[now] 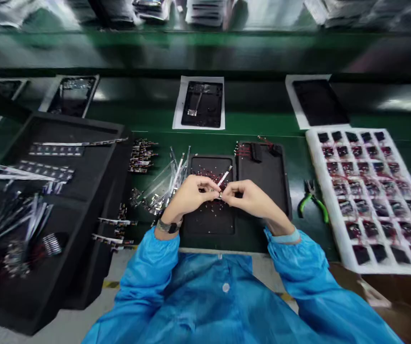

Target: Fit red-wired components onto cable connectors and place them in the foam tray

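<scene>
Both of my hands meet over a shallow black tray point(209, 225). My left hand point(194, 193) pinches the lower end of a thin whitish flex cable point(224, 176), which slants up and to the right. Fingertips of my right hand point(246, 195) are closed at that same end, where a small piece shows between the two hands; its details are too fine to make out. Many tiny parts with red bits point(205, 173) lie scattered in the tray beneath. Just left of my left hand is a loose pile of flex cables point(175, 174).
A second black tray point(263, 179) adjoins on the right. Beyond it lie green-handled pliers point(312, 203) and a white foam tray point(315, 157) of black parts. Left stands a large black bin point(94, 191) with cables. Tablet-like panels point(202, 102) line the green belt behind.
</scene>
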A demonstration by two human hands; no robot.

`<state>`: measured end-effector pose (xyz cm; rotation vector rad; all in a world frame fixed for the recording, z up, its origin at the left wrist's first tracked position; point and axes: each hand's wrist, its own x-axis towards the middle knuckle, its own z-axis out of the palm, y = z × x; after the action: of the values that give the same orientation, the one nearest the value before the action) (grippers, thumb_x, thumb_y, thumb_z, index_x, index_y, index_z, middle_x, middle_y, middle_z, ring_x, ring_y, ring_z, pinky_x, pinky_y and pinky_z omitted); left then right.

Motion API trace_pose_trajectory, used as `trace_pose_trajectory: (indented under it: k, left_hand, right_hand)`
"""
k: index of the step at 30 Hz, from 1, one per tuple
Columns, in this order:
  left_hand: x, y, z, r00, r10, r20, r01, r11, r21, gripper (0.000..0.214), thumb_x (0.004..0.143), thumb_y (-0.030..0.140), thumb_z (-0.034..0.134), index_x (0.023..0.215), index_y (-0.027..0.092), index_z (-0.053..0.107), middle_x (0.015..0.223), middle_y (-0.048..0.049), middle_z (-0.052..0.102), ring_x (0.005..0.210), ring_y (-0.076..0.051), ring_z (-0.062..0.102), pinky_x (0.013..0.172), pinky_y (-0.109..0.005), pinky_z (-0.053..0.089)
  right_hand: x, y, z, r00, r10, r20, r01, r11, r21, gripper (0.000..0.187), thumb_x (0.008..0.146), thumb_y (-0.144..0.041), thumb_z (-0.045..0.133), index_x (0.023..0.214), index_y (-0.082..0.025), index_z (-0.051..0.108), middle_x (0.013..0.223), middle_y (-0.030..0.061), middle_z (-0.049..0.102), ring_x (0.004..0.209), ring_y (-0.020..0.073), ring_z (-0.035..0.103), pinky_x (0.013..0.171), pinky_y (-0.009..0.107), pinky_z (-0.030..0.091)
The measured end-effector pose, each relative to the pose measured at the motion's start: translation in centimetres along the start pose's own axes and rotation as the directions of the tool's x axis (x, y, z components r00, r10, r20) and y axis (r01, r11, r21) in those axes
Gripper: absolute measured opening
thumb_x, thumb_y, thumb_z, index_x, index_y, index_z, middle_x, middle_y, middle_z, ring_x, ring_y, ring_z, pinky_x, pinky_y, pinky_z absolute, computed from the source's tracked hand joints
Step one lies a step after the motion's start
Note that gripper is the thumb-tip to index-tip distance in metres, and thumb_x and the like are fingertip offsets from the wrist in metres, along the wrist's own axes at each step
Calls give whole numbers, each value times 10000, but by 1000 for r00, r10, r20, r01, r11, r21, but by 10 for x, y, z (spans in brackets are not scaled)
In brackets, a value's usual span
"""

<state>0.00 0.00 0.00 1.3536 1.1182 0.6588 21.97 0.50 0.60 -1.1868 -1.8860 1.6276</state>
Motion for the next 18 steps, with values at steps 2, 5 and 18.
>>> trace_pose_trajectory:
  k: [2,5,18]
  left_hand:
    - [-1,-1,-1,1000,3,0,-3,1000,-4,142,797,203,760,904,116,794,661,-20,691,649,-135,624,661,-257,485]
    - [-1,-2,-2,1000,6,1,-6,1000,-14,143,792,210,769,903,123,797,656,-14,684,641,-129,614,657,-254,477]
    - [-1,-2,-4,1000,10,20,-8,996,-93,147,760,220,806,872,126,800,646,-24,711,626,-133,635,650,-254,477]
  right_hand:
    - [-1,1,0,1000,-6,4,6,1000,-1,132,885,-237,669,804,-149,725,738,7,687,703,137,592,688,255,459]
    - [-2,1,-1,1000,-9,15,9,1000,9,157,902,-273,676,812,-155,724,732,8,690,697,141,601,683,259,460]
    - [-1,2,-3,999,12,33,-15,997,75,267,916,-408,718,883,-148,771,729,37,720,692,164,642,691,286,492]
